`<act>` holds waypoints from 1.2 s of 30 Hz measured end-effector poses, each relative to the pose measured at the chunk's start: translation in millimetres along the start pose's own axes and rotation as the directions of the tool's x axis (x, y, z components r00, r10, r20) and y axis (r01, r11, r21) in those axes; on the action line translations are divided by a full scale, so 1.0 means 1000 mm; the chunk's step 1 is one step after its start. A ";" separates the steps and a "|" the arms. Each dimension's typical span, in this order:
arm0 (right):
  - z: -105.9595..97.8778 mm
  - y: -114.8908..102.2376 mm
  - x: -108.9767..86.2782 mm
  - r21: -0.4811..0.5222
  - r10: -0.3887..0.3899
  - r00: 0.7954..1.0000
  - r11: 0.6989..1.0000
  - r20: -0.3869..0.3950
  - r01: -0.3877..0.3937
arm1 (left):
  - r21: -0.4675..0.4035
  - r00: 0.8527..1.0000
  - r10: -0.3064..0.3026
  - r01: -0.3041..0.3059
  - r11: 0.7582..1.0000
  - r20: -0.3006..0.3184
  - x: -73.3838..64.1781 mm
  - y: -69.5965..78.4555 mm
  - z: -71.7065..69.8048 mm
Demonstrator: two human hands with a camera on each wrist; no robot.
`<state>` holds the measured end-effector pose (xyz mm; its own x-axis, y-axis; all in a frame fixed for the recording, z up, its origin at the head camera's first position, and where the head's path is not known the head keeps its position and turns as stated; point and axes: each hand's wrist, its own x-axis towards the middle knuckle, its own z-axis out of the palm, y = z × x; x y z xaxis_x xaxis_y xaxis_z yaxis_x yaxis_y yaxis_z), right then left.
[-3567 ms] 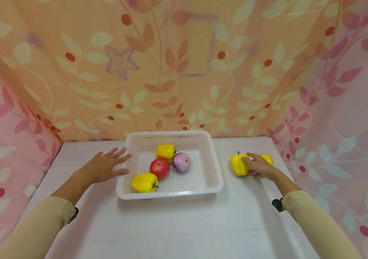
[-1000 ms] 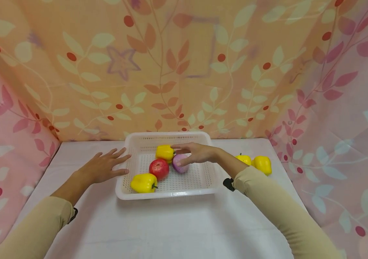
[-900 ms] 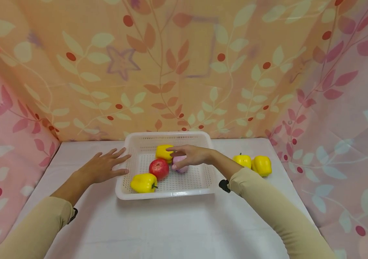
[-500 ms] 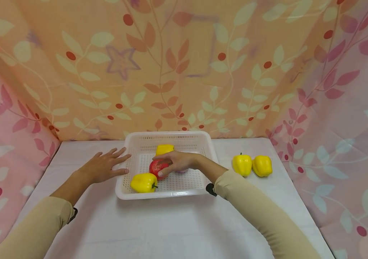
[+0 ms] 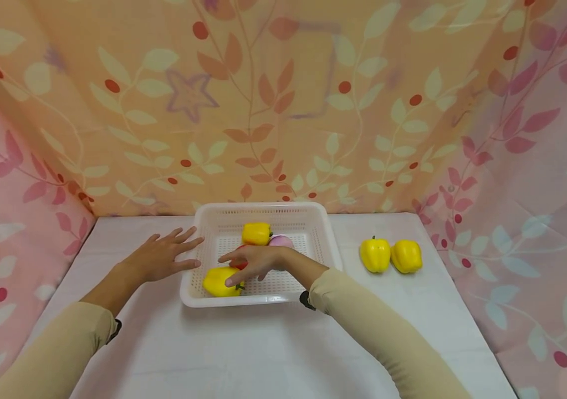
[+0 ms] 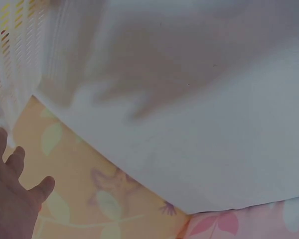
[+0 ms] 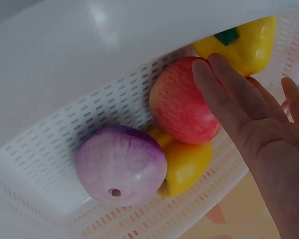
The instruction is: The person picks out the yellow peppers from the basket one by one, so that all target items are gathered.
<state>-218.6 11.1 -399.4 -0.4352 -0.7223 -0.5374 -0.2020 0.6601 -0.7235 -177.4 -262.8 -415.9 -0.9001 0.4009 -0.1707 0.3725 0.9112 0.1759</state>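
Note:
My right hand hovers over the white plastic basket, its fingers extended and holding nothing. Its fingertips are over the front yellow bell pepper; in the head view the hand hides most of a red apple. The right wrist view has the fingers passing in front of the apple; whether they touch it I cannot tell. Behind lie another yellow bell pepper and a round, onion-like purple vegetable. With fingers spread, my left hand is at the basket's left rim; contact is unclear.
Two more yellow bell peppers, one upright and one beside it, sit on the white-covered table right of the basket. Floral curtains enclose the back and sides.
Earlier my right hand was at the peppers on the table's right. It has since moved left into the basket area, passing over the purple vegetable and apple. My left hand has stayed put.

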 end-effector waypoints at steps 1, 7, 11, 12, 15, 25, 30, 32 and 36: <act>0.001 -0.001 0.002 -0.013 0.002 1.000 1.000 0.002 -0.002 | -0.002 1.000 -0.001 0.001 1.000 0.002 0.000 0.000 0.000; 0.003 -0.005 0.010 -0.083 0.024 0.999 0.996 0.031 -0.022 | -0.004 1.000 0.004 -0.004 1.000 -0.003 0.001 -0.001 0.000; 0.004 -0.007 0.014 -0.118 0.050 0.998 0.992 0.049 -0.044 | -0.005 1.000 0.013 -0.013 1.000 -0.010 0.001 -0.001 -0.001; 0.005 -0.008 0.015 -0.123 0.057 0.997 0.991 0.051 -0.051 | -0.006 1.000 0.016 -0.016 1.000 -0.012 0.001 0.000 -0.001; 0.008 -0.009 0.019 -0.127 0.080 0.995 0.989 0.054 -0.073 | -0.011 1.000 0.018 -0.019 1.000 -0.014 0.000 0.001 -0.002; 0.013 -0.008 0.029 -0.129 0.129 0.990 0.984 0.054 -0.121 | -0.008 0.999 0.026 -0.026 1.000 -0.023 -0.002 0.000 -0.001; 0.013 -0.008 0.029 -0.127 0.116 0.992 0.986 0.041 -0.110 | 0.001 0.999 0.036 -0.036 0.999 -0.034 -0.001 0.001 -0.002; 0.013 -0.008 0.029 -0.116 0.106 0.994 0.988 0.035 -0.102 | 0.002 0.999 0.034 -0.034 0.999 -0.031 -0.001 0.001 -0.003; 0.014 -0.009 0.028 -0.104 0.090 0.996 0.991 0.028 -0.086 | 0.004 0.999 0.033 -0.033 0.999 -0.022 -0.002 0.003 -0.004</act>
<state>-216.3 -17.6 -414.0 -0.4265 -0.6658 -0.6122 -0.2538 0.7378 -0.6255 -175.6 -261.1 -411.6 -0.8920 0.4288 -0.1434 0.4030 0.8978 0.1777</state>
